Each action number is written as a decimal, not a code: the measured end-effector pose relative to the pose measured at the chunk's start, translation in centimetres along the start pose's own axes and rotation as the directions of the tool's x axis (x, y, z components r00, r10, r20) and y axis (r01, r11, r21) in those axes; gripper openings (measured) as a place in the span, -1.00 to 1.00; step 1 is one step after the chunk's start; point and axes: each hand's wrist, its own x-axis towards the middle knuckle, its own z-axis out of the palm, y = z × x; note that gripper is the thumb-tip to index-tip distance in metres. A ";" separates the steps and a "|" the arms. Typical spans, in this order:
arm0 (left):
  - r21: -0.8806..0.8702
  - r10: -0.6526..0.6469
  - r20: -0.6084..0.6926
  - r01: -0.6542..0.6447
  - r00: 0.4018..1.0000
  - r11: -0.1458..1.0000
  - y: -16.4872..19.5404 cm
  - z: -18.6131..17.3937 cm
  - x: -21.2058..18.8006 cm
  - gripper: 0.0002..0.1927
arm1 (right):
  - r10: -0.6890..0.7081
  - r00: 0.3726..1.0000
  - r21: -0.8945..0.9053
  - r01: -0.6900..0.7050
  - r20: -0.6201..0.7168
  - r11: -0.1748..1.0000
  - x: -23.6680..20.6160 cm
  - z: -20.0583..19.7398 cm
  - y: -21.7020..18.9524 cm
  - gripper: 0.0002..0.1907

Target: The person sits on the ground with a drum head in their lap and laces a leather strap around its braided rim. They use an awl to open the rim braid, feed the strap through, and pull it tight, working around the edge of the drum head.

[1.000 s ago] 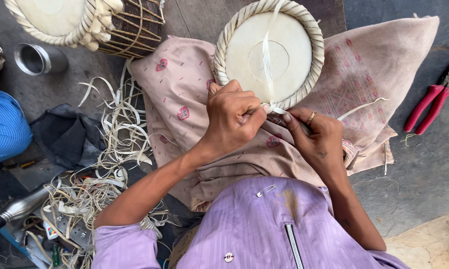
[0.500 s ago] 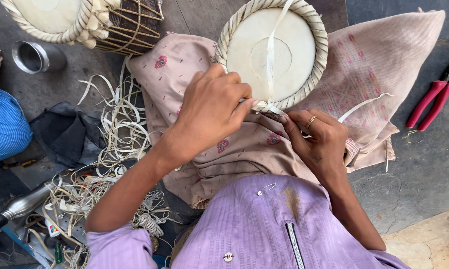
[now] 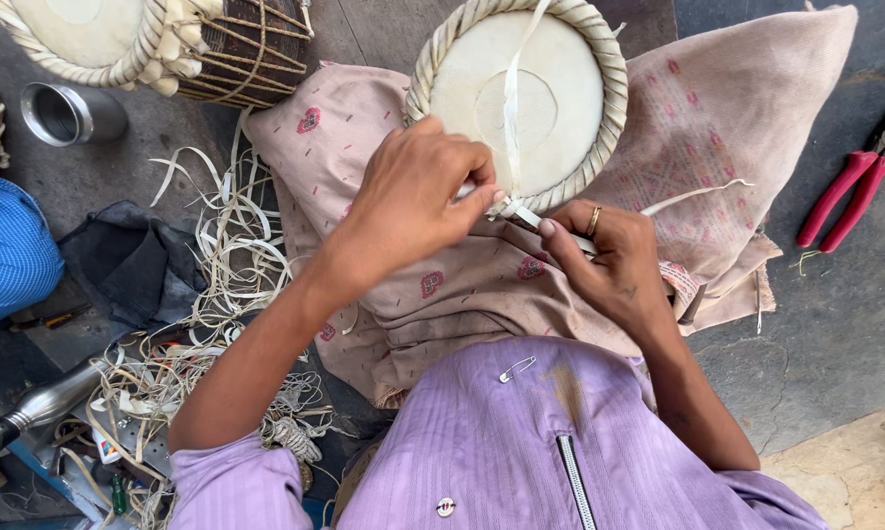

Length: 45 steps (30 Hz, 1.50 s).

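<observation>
Looking down: your lap is covered by a pinkish patterned cloth (image 3: 717, 147) and a round drum head (image 3: 521, 98) with a braided rim sits on it, right in front of you.
Left hand: your left hand (image 3: 413, 201) is curled over the near rim of the drum head, fingertips pressed together in a pinch on a pale flat strap (image 3: 510, 88) where it meets the rim.
Right hand: your right hand (image 3: 614, 260), ring on one finger, sits just beside the left, closed around a thin tool or strap end at the same spot; can't really tell which from here.
Strap: it runs across the white skin of the drum head from far edge to near edge.
Floor: rough grey concrete floor (image 3: 825, 334), pretty worn, with a paler patch at the lower right corner.
Left side stuff: a messy pile of cut pale strips (image 3: 216, 265), a dark rag (image 3: 118, 260), something blue (image 3: 5, 245), a small metal cup (image 3: 69, 113).
Top left: a second drum (image 3: 167, 39) with laced sides.
Right side: red-handled pliers (image 3: 850, 196) on the floor, well apart from your hands.
</observation>
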 end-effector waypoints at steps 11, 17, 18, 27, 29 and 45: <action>-0.005 0.051 -0.260 -0.054 0.964 0.999 1.3 3.5 -1.3 -0.94 | -0.087 0.994 0.003 0.088 -0.072 0.996 -3.3 -1.0 2.9 -0.83; 0.155 0.101 -0.342 -0.050 0.934 0.987 3.7 5.2 -1.6 -0.90 | -0.062 0.993 -0.030 0.059 -0.101 0.998 -4.7 -1.9 3.1 -0.85; 0.140 0.123 -0.356 -0.077 0.926 0.987 3.6 5.3 -1.7 -0.90 | -0.015 0.994 -0.010 0.014 -0.106 1.000 -4.9 -1.9 3.3 -0.85; 0.069 0.053 -0.414 -0.027 0.909 0.997 3.3 6.3 -2.0 -0.82 | 0.087 0.985 0.202 -0.055 -0.151 0.978 -8.8 -1.5 3.2 -0.80; 0.013 0.025 -0.410 -0.021 0.912 1.000 3.7 6.3 -2.1 -0.80 | 0.049 0.984 0.161 -0.021 -0.169 0.987 -9.2 -1.8 3.0 -0.81; 0.337 0.475 -0.436 -0.350 0.765 0.874 0.4 8.4 -1.2 -0.72 | -0.178 0.978 -0.378 0.125 -0.110 0.917 -12.2 -4.6 3.4 -0.79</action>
